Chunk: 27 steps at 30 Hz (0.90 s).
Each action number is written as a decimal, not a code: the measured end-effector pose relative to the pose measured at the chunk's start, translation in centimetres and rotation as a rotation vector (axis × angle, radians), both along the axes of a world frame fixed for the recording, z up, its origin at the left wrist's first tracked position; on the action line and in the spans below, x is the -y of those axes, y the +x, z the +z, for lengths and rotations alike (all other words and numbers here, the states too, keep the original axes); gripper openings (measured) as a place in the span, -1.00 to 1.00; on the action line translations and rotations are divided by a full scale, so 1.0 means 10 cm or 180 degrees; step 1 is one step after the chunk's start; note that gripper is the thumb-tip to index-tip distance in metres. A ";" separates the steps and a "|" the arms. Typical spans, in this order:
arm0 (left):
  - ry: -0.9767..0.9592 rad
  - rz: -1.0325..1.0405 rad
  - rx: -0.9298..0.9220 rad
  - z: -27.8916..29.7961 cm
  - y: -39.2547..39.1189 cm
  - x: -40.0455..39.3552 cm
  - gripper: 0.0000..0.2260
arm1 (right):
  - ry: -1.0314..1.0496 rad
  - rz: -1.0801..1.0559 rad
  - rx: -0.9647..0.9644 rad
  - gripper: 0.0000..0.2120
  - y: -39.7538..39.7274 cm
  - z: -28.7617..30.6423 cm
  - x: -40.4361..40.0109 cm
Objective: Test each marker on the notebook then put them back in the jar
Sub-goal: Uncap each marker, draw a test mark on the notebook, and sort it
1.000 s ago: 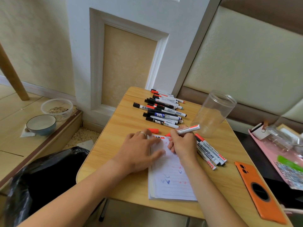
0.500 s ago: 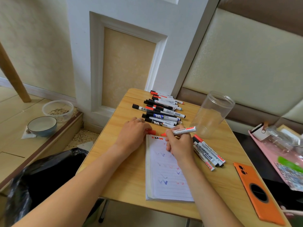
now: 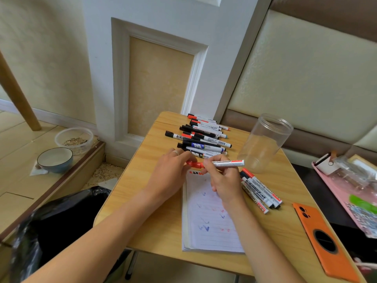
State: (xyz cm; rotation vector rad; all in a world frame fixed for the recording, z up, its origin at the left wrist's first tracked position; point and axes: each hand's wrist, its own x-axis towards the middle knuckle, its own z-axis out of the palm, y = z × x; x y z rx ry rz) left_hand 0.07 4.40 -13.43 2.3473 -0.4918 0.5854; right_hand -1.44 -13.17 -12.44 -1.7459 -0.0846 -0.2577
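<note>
- Our right hand (image 3: 222, 180) grips a white-barrelled red whiteboard marker (image 3: 226, 163); our left hand (image 3: 171, 170) pinches its red cap (image 3: 194, 164) at the tip end, above the pad. Looks like capping, tho we can't tell if it's seated.
- White lined notebook (image 3: 212, 227) under both hands: several red & blue test ticks.
- Approx. four markers (image 3: 260, 192) lie just right of it, probably tested.
- Bigger row of black- & red-capped markers (image 3: 202, 137) further back, likely untested.
- Clear plastic jar (image 3: 265, 141) stands upright, nothing in it yet, so we're early-to-mid task.
</note>
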 end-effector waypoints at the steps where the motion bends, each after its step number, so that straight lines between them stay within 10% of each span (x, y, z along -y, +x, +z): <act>1: 0.0006 -0.0099 0.0010 0.00 -0.01 0.02 -0.83 | 0.0037 -0.0005 0.0003 -0.86 0.00 0.00 0.00; 13: -0.0518 -0.0408 -0.0068 0.04 -0.12 0.05 -0.87 | 0.0359 0.0052 -0.0090 -0.55 -0.01 0.04 0.00; 19: -0.0584 -0.0256 -0.0260 0.04 -0.12 -0.09 -0.92 | 0.0732 -0.0112 -0.0057 -0.89 0.04 0.03 0.06; 27: -0.0775 -0.0779 -0.0538 0.02 -0.17 -0.02 -0.61 | 0.0005 0.0206 0.0005 -0.79 0.00 0.00 0.05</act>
